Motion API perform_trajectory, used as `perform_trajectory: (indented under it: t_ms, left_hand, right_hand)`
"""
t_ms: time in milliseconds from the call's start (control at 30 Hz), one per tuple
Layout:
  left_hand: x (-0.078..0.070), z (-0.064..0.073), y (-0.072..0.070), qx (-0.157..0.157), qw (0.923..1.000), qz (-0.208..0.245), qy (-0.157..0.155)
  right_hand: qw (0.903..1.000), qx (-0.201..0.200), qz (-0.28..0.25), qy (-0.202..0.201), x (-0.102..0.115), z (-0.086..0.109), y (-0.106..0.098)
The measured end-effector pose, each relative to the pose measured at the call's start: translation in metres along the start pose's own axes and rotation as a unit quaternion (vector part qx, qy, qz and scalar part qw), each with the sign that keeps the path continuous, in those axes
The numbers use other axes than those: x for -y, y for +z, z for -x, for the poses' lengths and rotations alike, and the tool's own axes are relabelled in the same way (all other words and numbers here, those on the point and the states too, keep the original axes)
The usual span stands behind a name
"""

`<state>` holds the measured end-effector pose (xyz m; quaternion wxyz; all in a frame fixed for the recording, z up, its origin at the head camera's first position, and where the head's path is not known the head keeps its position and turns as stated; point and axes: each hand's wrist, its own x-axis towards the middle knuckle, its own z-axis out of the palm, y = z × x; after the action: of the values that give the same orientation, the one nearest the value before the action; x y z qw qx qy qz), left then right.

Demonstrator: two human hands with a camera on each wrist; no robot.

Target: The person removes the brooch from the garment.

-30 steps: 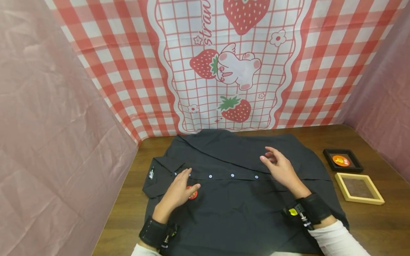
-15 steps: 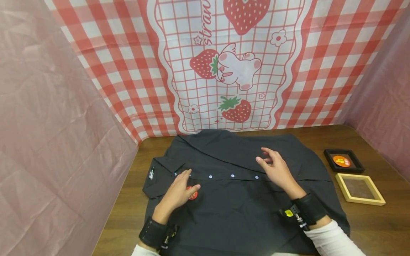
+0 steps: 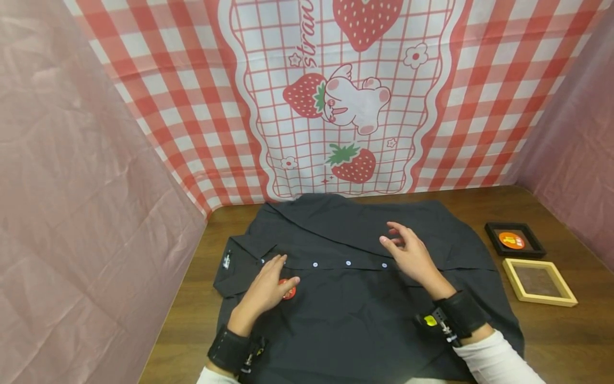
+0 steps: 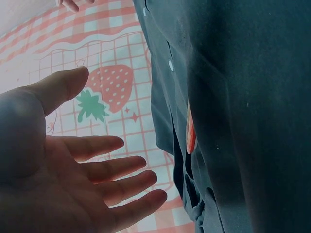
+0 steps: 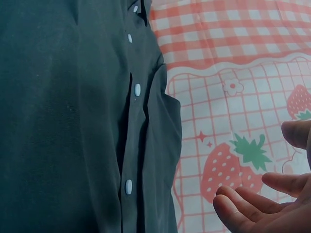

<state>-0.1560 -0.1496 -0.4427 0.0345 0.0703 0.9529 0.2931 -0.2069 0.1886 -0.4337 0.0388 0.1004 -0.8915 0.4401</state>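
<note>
A dark button-up shirt [image 3: 355, 314] lies spread out on its side, collar [image 3: 249, 246] to the left, with a row of pale buttons [image 3: 348, 263] across it. My left hand [image 3: 266, 285] hovers over the chest near the collar, fingers extended and thumb apart, holding nothing. A red round badge [image 3: 290, 293] on the shirt is partly covered by that hand in the head view; the left wrist view shows the badge [image 4: 191, 131] edge-on. Over the right part of the button row, my right hand [image 3: 411, 257] is raised with loosely bent fingers and an empty palm.
At the right of the wooden table [image 3: 571, 336] lie a black square frame [image 3: 491, 234] with an orange round badge [image 3: 511, 240] in it and a light wooden frame [image 3: 515, 282]. A red checked strawberry cloth [image 3: 412, 106] hangs behind, and pink cloth [image 3: 96, 213] hangs at the left.
My right hand has drifted a little to the left over the shirt. The left hand, the shirt and the frames have stayed in place.
</note>
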Motion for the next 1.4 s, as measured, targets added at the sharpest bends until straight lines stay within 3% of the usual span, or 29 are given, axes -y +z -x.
perform_trajectory:
  t_ms: [233,567,1400]
  left_hand:
    - [-0.001,0.000,0.000,0.001,1.0000,-0.003,-0.009]
    - [-0.007,-0.003,0.001,0.007,1.0000,0.001,0.002]
    - [-0.001,0.000,0.001,0.000,0.9999,0.005,0.012]
  right_hand:
    - [1.0000,0.004,0.001,0.000,0.001,0.001,0.004]
    - [1.0000,0.003,-0.009,-0.003,0.007,0.000,0.010]
    - [0.9989,0.020,-0.037,-0.019,0.019,0.002,0.040]
